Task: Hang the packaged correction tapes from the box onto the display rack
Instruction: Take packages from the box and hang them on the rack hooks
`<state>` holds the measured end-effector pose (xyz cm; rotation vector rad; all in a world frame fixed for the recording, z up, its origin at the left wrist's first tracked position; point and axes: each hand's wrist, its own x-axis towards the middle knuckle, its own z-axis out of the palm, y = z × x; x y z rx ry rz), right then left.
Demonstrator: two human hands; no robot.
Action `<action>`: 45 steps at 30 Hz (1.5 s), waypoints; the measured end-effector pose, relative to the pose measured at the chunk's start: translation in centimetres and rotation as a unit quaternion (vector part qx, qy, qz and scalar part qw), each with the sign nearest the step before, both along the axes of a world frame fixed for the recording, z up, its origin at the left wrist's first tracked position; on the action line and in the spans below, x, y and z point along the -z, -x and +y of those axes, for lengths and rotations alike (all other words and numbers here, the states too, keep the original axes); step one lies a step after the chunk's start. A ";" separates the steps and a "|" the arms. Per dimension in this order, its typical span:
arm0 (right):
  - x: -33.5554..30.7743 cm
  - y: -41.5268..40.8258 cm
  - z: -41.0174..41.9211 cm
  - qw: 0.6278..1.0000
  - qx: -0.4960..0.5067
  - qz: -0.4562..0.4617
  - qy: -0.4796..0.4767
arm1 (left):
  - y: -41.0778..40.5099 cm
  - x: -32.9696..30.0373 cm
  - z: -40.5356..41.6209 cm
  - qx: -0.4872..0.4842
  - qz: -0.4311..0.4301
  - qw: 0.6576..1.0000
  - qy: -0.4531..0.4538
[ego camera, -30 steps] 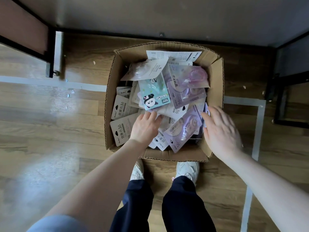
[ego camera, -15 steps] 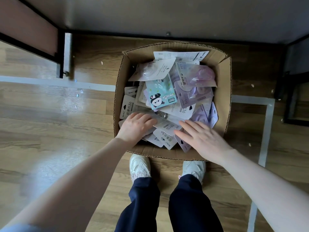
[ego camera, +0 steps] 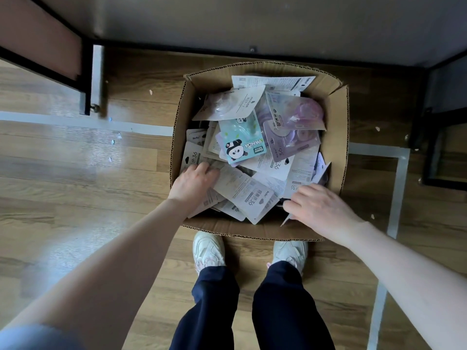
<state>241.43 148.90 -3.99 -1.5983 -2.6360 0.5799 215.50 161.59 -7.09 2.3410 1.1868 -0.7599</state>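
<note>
Wood-grain plank flooring (ego camera: 75,193) fills the frame, glossy at left, crossed by pale tape lines (ego camera: 401,188). Black metal frame legs (ego camera: 86,79) stand at upper left and right; no display rack hooks are in view.

Cardboard box (ego camera: 338,152), centre frame, open-topped, corrugated edge visible, flaps splayed. It stands on the floor just beyond the person's white shoes (ego camera: 208,248).

Contents: a loose heap of packaged correction tapes (ego camera: 252,195), flat cards lying at all angles, some face down showing grey printed backs. Teal panda pack (ego camera: 243,142) sits near the heap's middle; purple blister packs (ego camera: 295,114) at upper right of the box.

Left hand (ego camera: 193,184): at the box's lower left, fingers curled down into the heap on the edge of a card. Whether it has a pack pinched cannot be told.

Right hand (ego camera: 321,207): at the box's lower right, fingers bent, tips on the card edges; a thin card corner shows under the hand, but an actual hold cannot be confirmed.

Handling judgement: packs look light. Card backing is thin and fairly stiff; clear plastic blister is rigid, smooth, likely slippery. Cards probably slide over one another and may snag. Best hold: pinch the card's top margin beside the hang hole, keeping the hole free for the hook. Step in hand: sorting or picking; nothing hung yet in view.
</note>
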 end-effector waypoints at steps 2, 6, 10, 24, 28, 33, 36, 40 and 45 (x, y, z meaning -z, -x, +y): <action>-0.2 -0.2 -0.6 1.000 0.002 -0.014 -0.009 | 0.2 0.1 0.4 -0.021 -0.036 0.999 -0.016; -0.8 -0.3 -0.8 1.000 -0.003 -0.025 0.004 | 0.5 0.1 0.6 0.006 -0.092 0.994 -0.064; -1.1 0.0 -0.7 1.000 0.003 -0.018 0.023 | -0.2 0.1 -0.3 0.040 -0.045 0.997 -0.039; -0.9 -0.7 -2.1 1.000 0.007 -0.011 0.004 | -7.4 1.3 -5.7 0.050 -0.024 0.998 -0.021; -1.1 -0.8 -1.9 1.000 0.005 -0.013 -0.004 | -8.7 1.1 -5.1 0.094 -0.060 0.990 -0.087; -2.0 -1.1 -1.8 1.000 0.001 -0.011 -0.008 | -8.2 -0.7 -3.5 0.152 -0.082 0.978 -0.117; -3.2 -1.1 -1.3 1.000 0.008 -0.008 -0.016 | -7.9 -2.8 -3.1 0.167 -0.056 0.982 -0.065; -5.4 -0.9 -0.2 0.998 0.056 -0.009 0.015 | -7.4 -5.5 -1.9 0.111 -0.018 0.992 -0.058; -9.5 -1.0 2.5 0.951 0.298 0.022 0.083 | -6.4 -10.0 1.3 -0.060 -0.126 0.990 0.015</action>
